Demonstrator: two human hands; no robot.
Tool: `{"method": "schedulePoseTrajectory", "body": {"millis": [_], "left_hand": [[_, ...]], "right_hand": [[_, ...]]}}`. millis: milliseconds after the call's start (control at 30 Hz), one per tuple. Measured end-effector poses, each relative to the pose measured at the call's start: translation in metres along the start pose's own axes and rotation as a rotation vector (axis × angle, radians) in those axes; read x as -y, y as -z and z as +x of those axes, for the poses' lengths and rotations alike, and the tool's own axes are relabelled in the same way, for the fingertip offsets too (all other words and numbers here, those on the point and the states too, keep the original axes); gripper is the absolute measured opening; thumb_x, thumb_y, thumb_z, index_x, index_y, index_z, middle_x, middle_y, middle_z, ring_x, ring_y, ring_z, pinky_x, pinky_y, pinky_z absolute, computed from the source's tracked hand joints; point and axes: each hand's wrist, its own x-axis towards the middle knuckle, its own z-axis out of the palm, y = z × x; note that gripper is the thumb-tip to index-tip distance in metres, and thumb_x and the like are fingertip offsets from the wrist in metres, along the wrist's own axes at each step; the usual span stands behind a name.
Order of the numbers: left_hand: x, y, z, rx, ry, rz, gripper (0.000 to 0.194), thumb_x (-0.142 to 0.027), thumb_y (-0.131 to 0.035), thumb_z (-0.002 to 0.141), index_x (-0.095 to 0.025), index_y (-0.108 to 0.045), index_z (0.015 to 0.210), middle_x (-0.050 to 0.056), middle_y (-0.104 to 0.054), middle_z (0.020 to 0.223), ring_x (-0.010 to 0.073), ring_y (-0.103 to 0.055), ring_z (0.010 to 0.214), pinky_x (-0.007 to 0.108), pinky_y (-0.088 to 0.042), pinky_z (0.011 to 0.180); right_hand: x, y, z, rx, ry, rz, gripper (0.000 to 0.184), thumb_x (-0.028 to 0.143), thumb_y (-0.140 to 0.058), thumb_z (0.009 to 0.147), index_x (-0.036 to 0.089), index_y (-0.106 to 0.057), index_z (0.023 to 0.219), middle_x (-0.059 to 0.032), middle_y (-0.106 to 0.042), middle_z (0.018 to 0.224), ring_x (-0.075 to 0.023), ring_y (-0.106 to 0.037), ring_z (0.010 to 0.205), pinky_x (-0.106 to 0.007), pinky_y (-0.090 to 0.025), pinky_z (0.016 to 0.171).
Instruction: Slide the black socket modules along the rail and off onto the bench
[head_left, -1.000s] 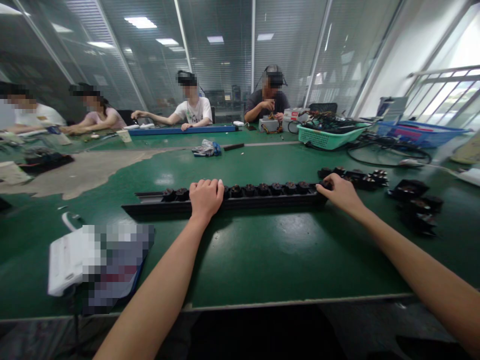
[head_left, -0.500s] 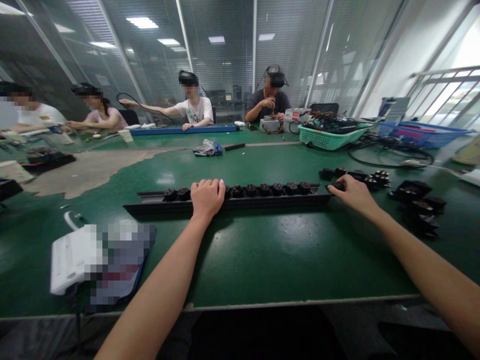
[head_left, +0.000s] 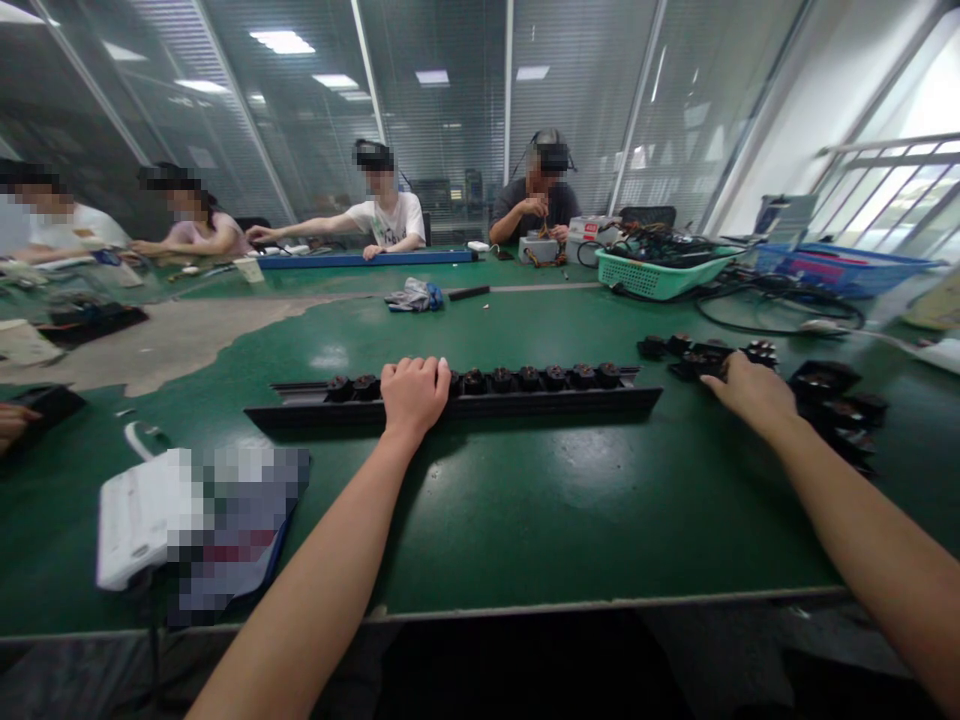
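Note:
A long black channel-shaped strip lies across the green table in front of me, with a row of black socket modules sitting along its inside. My left hand is closed over the left-middle part of this strip, fingers wrapped over the far edge and hiding the modules beneath. To the right of the strip's end, my right hand is over a cluster of loose black modules. Its thumb and fingers are apart, with the fingertips at the modules. More loose black modules lie to the right of that hand.
Near left are a white box-shaped device and a blurred packet. A co-worker's hand touches a black object at the left edge. Gloves, a green basket of cables and a blue basket are farther back. Several people sit opposite.
My right hand has moved right, from a black module by the strip's end to the loose modules. My left hand stays put. A co-worker's hand has appeared at the left edge.

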Motion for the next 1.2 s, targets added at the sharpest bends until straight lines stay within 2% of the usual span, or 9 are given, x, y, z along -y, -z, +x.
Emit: {"method": "schedulePoseTrajectory", "body": {"millis": [167, 300, 400, 500, 600, 700, 800, 933, 1200], "left_hand": [[0.000, 0.000, 0.000, -0.012, -0.005, 0.013, 0.051, -0.038, -0.024, 0.104, -0.020, -0.068, 0.086, 0.012, -0.075, 0.094, 0.0280, -0.062, 0.093, 0.043, -0.034, 0.081], [0.000, 0.000, 0.000, -0.008, -0.002, 0.006, 0.051, -0.038, -0.024, 0.104, -0.021, -0.068, 0.086, 0.012, -0.075, 0.094, 0.0280, -0.062, 0.093, 0.043, -0.035, 0.081], [0.000, 0.000, 0.000, -0.007, 0.000, -0.009, 0.050, -0.038, -0.024, 0.104, -0.020, -0.068, 0.086, 0.013, -0.074, 0.094, 0.0286, -0.062, 0.093, 0.043, -0.035, 0.081], [0.000, -0.001, -0.001, -0.013, -0.001, -0.011, 0.050, -0.038, -0.025, 0.104, -0.021, -0.068, 0.086, 0.013, -0.074, 0.094, 0.0287, -0.062, 0.093, 0.043, -0.034, 0.081], [0.001, -0.001, -0.001, -0.023, -0.004, -0.007, 0.049, -0.038, -0.025, 0.104, -0.021, -0.068, 0.086, 0.013, -0.074, 0.093, 0.0285, -0.062, 0.093, 0.043, -0.034, 0.080], [0.001, -0.002, -0.001, -0.024, -0.009, -0.001, 0.049, -0.038, -0.026, 0.104, -0.021, -0.068, 0.085, 0.013, -0.075, 0.093, 0.0284, -0.062, 0.092, 0.043, -0.034, 0.079], [0.001, -0.001, 0.000, -0.025, -0.013, 0.007, 0.049, -0.037, -0.026, 0.104, -0.021, -0.067, 0.084, 0.012, -0.075, 0.093, 0.0284, -0.063, 0.091, 0.043, -0.034, 0.079], [0.001, -0.001, 0.000, -0.026, -0.009, 0.016, 0.049, -0.037, -0.026, 0.104, -0.021, -0.068, 0.085, 0.012, -0.075, 0.093, 0.0284, -0.063, 0.092, 0.043, -0.034, 0.079], [0.001, -0.002, 0.000, -0.004, 0.013, -0.018, 0.050, -0.038, -0.025, 0.103, -0.021, -0.069, 0.087, 0.013, -0.074, 0.094, 0.0294, -0.062, 0.094, 0.044, -0.034, 0.081]], "right_hand": [[0.003, 0.006, -0.005, -0.039, -0.068, -0.022, 0.050, 0.036, -0.055, 0.088, 0.005, -0.054, 0.127, -0.0395, -0.057, 0.116, -0.0437, -0.060, 0.104, -0.045, -0.038, 0.072], [0.012, 0.011, -0.014, -0.183, -0.057, -0.071, 0.044, 0.032, -0.052, 0.088, 0.002, -0.060, 0.120, -0.0440, -0.049, 0.123, -0.0461, -0.055, 0.112, -0.052, -0.038, 0.080], [0.027, 0.019, -0.025, -0.272, 0.033, -0.088, 0.042, 0.035, -0.048, 0.091, 0.002, -0.063, 0.111, -0.0415, -0.049, 0.121, -0.0462, -0.051, 0.114, -0.051, -0.039, 0.083], [0.052, 0.029, -0.038, -0.336, 0.227, -0.002, 0.040, 0.035, -0.040, 0.094, 0.007, -0.065, 0.109, -0.0318, -0.058, 0.111, -0.0401, -0.054, 0.110, -0.049, -0.042, 0.085], [0.083, 0.041, -0.047, -0.272, 0.437, 0.230, 0.037, 0.036, -0.036, 0.095, 0.015, -0.065, 0.101, -0.0190, -0.064, 0.099, -0.0308, -0.059, 0.099, -0.043, -0.045, 0.088], [0.109, 0.051, -0.051, -0.017, 0.514, 0.392, 0.034, 0.046, -0.044, 0.093, 0.019, -0.064, 0.101, -0.0097, -0.067, 0.084, -0.0241, -0.062, 0.079, -0.037, -0.048, 0.077], [0.127, 0.054, -0.049, 0.185, 0.551, 0.356, 0.035, 0.050, -0.053, 0.087, 0.019, -0.062, 0.102, -0.0064, -0.065, 0.074, -0.0232, -0.062, 0.070, -0.035, -0.048, 0.070], [0.135, 0.043, -0.051, 0.114, 0.625, 0.362, 0.031, 0.047, -0.054, 0.085, 0.020, -0.059, 0.099, -0.0097, -0.068, 0.086, -0.0247, -0.064, 0.078, -0.037, -0.049, 0.075], [0.134, 0.021, -0.064, -0.082, 0.632, 0.522, 0.035, 0.048, -0.047, 0.090, 0.018, -0.057, 0.105, -0.0154, -0.068, 0.101, -0.0283, -0.064, 0.090, -0.042, -0.049, 0.084]]}}
